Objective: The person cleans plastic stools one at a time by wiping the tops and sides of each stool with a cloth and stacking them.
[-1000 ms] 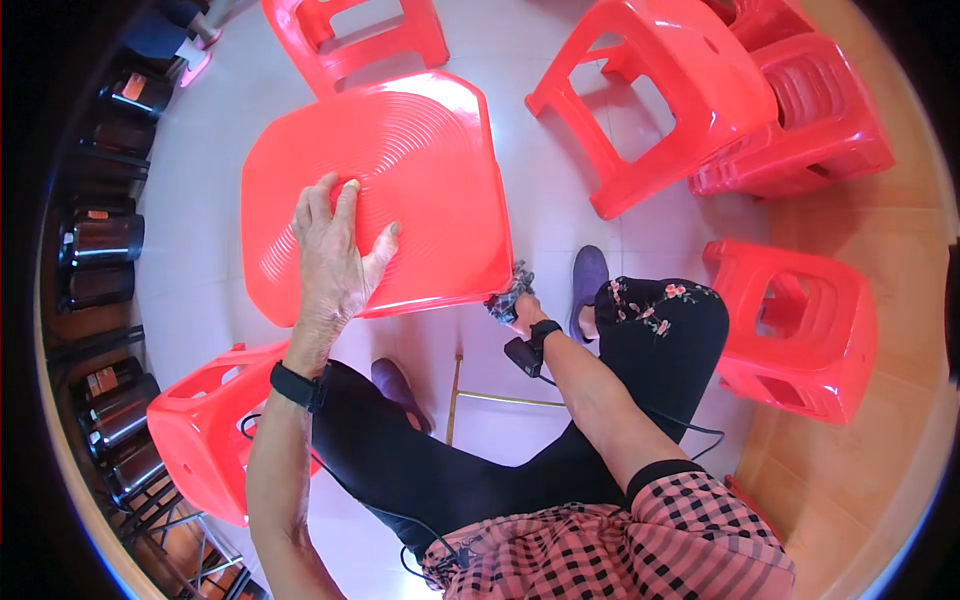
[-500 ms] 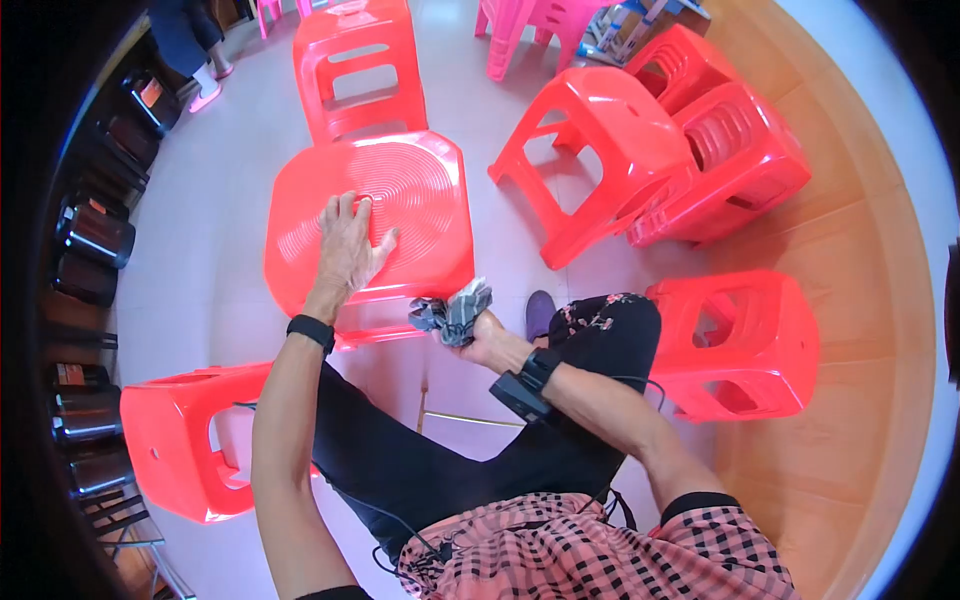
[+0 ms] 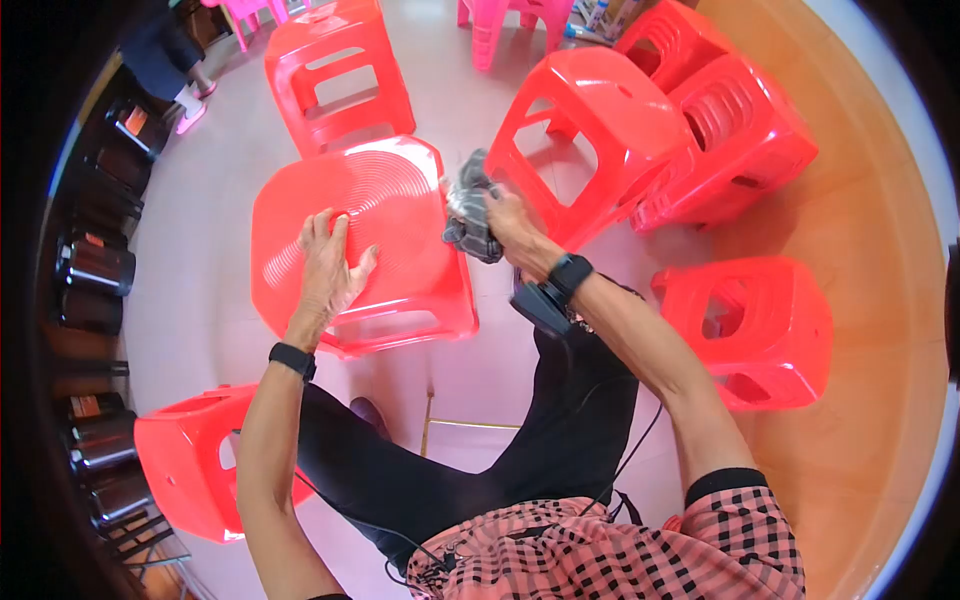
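Note:
A red plastic stool [image 3: 400,215] stands upright in front of me, its square top marked with fine rings. On that top rests my left hand [image 3: 333,268], fingers spread, near the small centre hole. My right hand [image 3: 512,225] is closed on a bunched grey striped cloth [image 3: 472,210]. The cloth is at the right edge of the stool, close to its rim; whether it touches the rim I cannot tell. My right palm and some fingertips are hidden by the cloth and the hand itself.
Another red stool [image 3: 340,75] stands behind, one [image 3: 600,120] at the right beside stacked stools [image 3: 745,140]. More stand at lower left [image 3: 195,465] and right [image 3: 745,330]. Dark canisters [image 3: 95,262] line the left wall. A person [image 3: 165,50] stands at far left.
My right hand has carried the cloth from the stool's near right corner up along its right side. The stool has turned slightly, with my left hand still on its top.

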Demonstrator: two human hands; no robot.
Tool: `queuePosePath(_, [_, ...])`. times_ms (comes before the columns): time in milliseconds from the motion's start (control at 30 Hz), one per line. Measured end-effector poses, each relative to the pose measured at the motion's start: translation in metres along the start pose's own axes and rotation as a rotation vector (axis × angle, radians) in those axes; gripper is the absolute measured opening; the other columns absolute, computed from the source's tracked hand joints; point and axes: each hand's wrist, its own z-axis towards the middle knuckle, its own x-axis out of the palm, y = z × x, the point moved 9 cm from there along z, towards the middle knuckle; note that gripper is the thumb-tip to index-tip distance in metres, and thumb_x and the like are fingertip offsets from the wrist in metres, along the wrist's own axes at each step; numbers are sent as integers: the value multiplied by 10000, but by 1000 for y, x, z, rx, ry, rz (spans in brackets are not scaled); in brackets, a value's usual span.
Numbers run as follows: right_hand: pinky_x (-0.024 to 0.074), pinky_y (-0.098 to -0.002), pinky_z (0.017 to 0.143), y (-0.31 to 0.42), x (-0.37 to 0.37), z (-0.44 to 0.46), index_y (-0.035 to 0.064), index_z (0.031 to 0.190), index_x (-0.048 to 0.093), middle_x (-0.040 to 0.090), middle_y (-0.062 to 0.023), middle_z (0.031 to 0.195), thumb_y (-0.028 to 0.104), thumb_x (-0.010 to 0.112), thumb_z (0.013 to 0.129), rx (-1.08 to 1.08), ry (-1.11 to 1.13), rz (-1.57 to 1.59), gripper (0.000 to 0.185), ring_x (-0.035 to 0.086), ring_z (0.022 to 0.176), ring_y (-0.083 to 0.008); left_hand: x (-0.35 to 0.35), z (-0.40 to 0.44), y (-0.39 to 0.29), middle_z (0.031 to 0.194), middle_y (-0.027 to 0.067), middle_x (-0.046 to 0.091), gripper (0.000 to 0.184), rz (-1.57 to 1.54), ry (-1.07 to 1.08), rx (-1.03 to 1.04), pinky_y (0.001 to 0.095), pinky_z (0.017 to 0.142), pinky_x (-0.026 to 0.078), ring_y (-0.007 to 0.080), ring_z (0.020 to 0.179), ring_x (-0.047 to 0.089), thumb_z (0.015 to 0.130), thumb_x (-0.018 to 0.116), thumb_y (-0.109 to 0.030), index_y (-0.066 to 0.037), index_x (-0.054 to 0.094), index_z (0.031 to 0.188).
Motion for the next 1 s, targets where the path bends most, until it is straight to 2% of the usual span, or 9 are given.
queuePosePath(67, [474, -267, 509, -75, 12, 21, 83, 912, 606, 601, -44, 738, 178, 506, 912, 283, 180, 30, 139, 580, 593, -131, 0, 0, 3, 1240, 223, 426, 621, -34, 4, -13, 511, 982, 327, 393, 1176, 370, 730, 711, -346, 67, 521, 1152])
queuePosePath(100, [464, -270, 503, -73, 26, 10, 81, 901, 605, 592, -36, 697, 180, 504, 912, 315, 301, 387, 142, 584, 588, -145, 1, 1, 3, 1240, 223, 426, 621, -36, 19, 8, 511, 982, 327, 393, 1176, 370, 730, 711, -346, 67, 521, 1152])
queuePosePath(233, [503, -388, 525, -88, 38, -45, 110, 1009, 511, 574, -44, 718, 286, 326, 976, 492, 466, 577, 257, 590, 573, -221, -6, -3, 15, 1236, 209, 441, 573, -59, 33, 20, 483, 992, 331, 370, 1175, 395, 750, 710, -362, 40, 554, 1129])
queuePosePath(367, [490, -348, 626, -115, 55, -87, 53, 1026, 596, 610, -49, 801, 188, 463, 942, 107, 537, 112, 208, 574, 696, -139, -21, -13, 26, 1182, 193, 480, 449, -126, 137, 105, 466, 967, 363, 352, 1131, 445, 799, 679, -347, -2, 584, 1070])
queuePosePath(500, [475, -270, 721, -116, 81, -157, 15, 1116, 609, 646, -47, 937, 165, 503, 915, 373, 865, -254, 272, 565, 834, -93, -34, -28, 39, 1144, 199, 490, 371, -221, 195, -80, 467, 943, 382, 364, 1106, 457, 820, 670, -298, -15, 577, 1042])
queuePosePath(767, [478, -310, 775, -42, 8, -111, -11, 1191, 539, 638, -105, 949, 204, 513, 940, 184, 464, -255, 332, 582, 877, -146, -44, -71, -14, 1362, 227, 343, 676, -78, 145, -27, 497, 1031, 306, 414, 1230, 356, 816, 671, -285, -38, 364, 1366])
queuePosePath(833, [486, -408, 839, 17, 5, -93, 48, 1212, 489, 627, -185, 1008, 190, 579, 862, -296, 267, -381, 389, 620, 932, -330, -32, -74, -15, 1375, 258, 322, 702, -33, 200, -16, 538, 1041, 267, 453, 1252, 315, 779, 692, -295, -40, 379, 1354])
queuePosePath(900, [454, -433, 894, 27, 28, -79, 78, 1234, 454, 570, -209, 1111, 226, 635, 813, -542, 165, -500, 482, 567, 1022, -380, -28, -75, -14, 1393, 256, 303, 704, -15, 217, -16, 542, 1046, 254, 456, 1260, 299, 782, 686, -307, -44, 377, 1358])
queuePosePath(1000, [420, -445, 938, 15, 57, -62, 91, 1236, 463, 517, -200, 1185, 278, 688, 756, -388, 200, -650, 562, 532, 1078, -369, -27, -76, -9, 1419, 236, 283, 691, 9, 234, -31, 541, 1063, 226, 449, 1289, 261, 819, 639, -378, -55, 373, 1369])
